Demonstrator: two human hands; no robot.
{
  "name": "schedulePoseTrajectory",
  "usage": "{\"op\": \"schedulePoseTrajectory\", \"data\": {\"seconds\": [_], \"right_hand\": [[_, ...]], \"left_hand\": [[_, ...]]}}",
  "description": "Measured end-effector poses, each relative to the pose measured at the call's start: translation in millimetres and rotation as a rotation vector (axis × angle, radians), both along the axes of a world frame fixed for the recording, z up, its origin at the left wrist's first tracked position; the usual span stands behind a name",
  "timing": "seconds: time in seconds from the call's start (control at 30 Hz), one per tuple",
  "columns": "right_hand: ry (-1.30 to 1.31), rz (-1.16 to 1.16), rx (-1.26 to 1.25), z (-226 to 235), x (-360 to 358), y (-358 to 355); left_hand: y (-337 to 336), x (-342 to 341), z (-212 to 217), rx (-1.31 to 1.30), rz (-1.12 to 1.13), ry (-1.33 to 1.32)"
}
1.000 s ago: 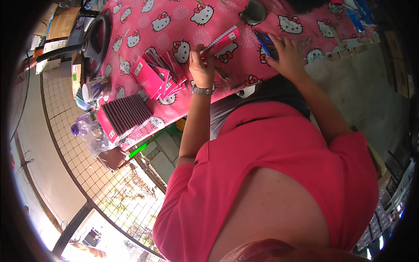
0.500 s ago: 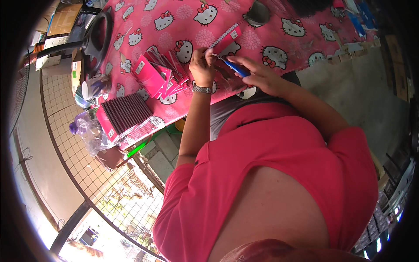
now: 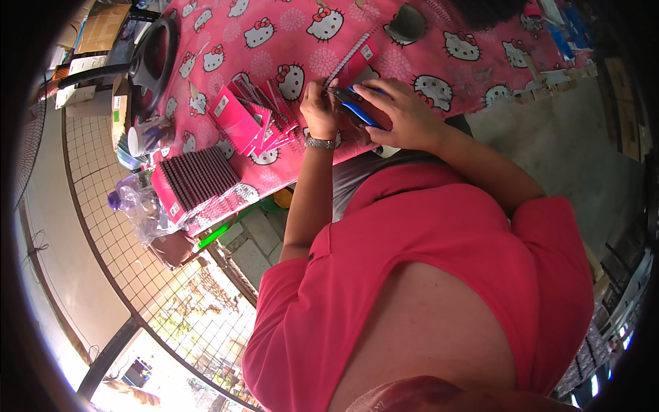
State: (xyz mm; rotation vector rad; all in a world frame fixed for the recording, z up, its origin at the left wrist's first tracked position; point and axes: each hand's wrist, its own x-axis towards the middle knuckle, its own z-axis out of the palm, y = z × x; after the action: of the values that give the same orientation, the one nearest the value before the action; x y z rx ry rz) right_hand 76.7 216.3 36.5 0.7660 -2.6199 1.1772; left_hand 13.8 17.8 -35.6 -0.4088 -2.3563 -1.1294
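My left hand (image 3: 319, 112) is closed on the near end of a pink spiral notebook (image 3: 362, 62), which lies slanting away across the table. A pale coil runs along the notebook's left edge. In my right hand (image 3: 408, 115) are blue-handled pliers (image 3: 358, 111), their handles spread apart. The jaws meet the end of the coil beside my left fingertips; their exact bite is too small to make out. Left of my left wrist, several pink notebooks (image 3: 237, 122) lie in a loose, overlapping pile.
A neat stack of spiral notebooks (image 3: 199, 177) sits at the table's left corner, by a clear plastic bag (image 3: 147, 216). A white-lidded jar (image 3: 141, 139) and a black wheel-shaped ring (image 3: 156, 65) stand along the left edge. A dark cup-like object (image 3: 406, 25) lies at the far side.
The pliers' handles have spread open in my right hand, and the jaws have moved in to the coil's end. My left hand has barely shifted.
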Motion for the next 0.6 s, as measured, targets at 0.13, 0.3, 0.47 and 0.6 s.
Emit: {"op": "schedulePoseTrajectory", "data": {"seconds": [0.13,0.3,0.47,0.6], "right_hand": [[0.086,-0.013,0.064,-2,-3,-3],[0.12,-0.025,0.13,-1,-3,-3],[0.134,-0.025,0.134,1,-3,-2],[-0.529,0.054,-0.171,12,-1,1]], "left_hand": [[1,2,4,0.045,-0.063,-0.069],[6,5,10,0.047,-0.007,-0.06],[-1,5,1,0.035,-0.048,-0.099],[3,9,6,0.05,-0.024,-0.098]]}}
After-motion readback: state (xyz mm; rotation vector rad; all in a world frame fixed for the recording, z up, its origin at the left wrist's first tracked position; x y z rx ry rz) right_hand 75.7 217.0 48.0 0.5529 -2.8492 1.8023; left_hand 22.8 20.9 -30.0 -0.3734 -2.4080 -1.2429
